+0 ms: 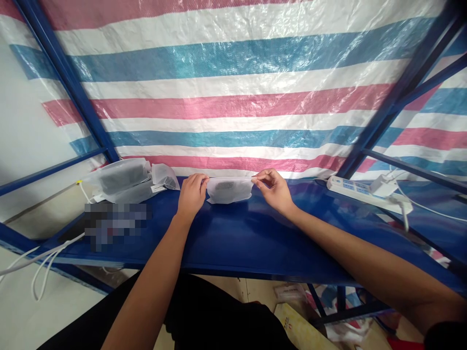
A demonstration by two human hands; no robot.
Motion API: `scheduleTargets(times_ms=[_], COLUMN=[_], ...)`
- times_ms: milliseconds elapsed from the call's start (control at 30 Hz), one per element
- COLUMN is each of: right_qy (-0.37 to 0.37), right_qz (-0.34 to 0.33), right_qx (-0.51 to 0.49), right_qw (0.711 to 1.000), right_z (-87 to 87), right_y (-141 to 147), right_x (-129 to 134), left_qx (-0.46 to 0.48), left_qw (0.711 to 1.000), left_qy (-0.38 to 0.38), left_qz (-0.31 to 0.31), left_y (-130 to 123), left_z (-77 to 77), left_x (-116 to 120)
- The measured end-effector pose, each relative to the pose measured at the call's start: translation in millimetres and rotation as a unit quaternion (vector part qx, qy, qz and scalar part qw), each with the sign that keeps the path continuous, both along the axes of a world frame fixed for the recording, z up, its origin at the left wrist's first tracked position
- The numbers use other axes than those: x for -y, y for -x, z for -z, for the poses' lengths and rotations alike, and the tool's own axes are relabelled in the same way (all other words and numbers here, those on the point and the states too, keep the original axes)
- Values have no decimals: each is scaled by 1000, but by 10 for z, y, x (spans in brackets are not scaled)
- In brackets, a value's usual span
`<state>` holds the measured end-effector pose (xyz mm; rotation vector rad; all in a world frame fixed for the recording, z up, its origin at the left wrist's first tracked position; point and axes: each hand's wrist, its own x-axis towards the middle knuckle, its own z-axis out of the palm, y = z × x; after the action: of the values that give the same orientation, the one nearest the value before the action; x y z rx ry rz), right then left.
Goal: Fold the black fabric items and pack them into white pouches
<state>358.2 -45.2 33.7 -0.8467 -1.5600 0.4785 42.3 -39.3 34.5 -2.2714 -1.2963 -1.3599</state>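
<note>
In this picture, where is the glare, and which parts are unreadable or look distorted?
Head view: glare streaks the striped sheet; head view: dark marks on the translucent bag are unreadable; head view: a mosaic patch obscures something at left; head view: the blue posts lean outward, probably partly wide-angle distortion.

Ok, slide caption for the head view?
Left hand and right hand pinch a translucent pouch by its top corners over a blue surface.
</note>
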Motion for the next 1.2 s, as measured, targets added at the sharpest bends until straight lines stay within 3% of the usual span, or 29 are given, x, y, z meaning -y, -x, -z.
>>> scheduleTargets(times_ms=[167, 300, 467, 567, 767, 867, 1033, 1200], right_qy=[19, 10, 40, 69, 57, 54, 67, 142], right_qz=[-52, -90, -151, -117, -31, -14, -64, -95], right_qx=[-43, -32, 56, 89, 105, 102, 91, 47], right_qw=[998, 995, 986, 987, 992, 993, 992, 984], right_z=[41, 19, 25, 62, 60, 31, 11, 21], right_y=[105, 180, 191, 180, 147, 156, 199, 196], right_x=[65, 173, 204, 194, 192, 199, 226, 228], left_qx=[-45, -71, -60, -74, -47, -46, -25, -52], left_qw=[995, 989, 983, 979, 992, 990, 991, 990], left_qy=[-63, -65, -70, -68, 27, 49, 35, 22], left_qz=[66, 111, 157, 177, 117, 125, 124, 127], left_y=[-292, -492, -456, -412, -268, -216, -273, -322], left_z=[-56, -60, -28, -36, -62, -50, -52, -71], left_x=[208, 263, 214, 240, 203, 134, 164, 228])
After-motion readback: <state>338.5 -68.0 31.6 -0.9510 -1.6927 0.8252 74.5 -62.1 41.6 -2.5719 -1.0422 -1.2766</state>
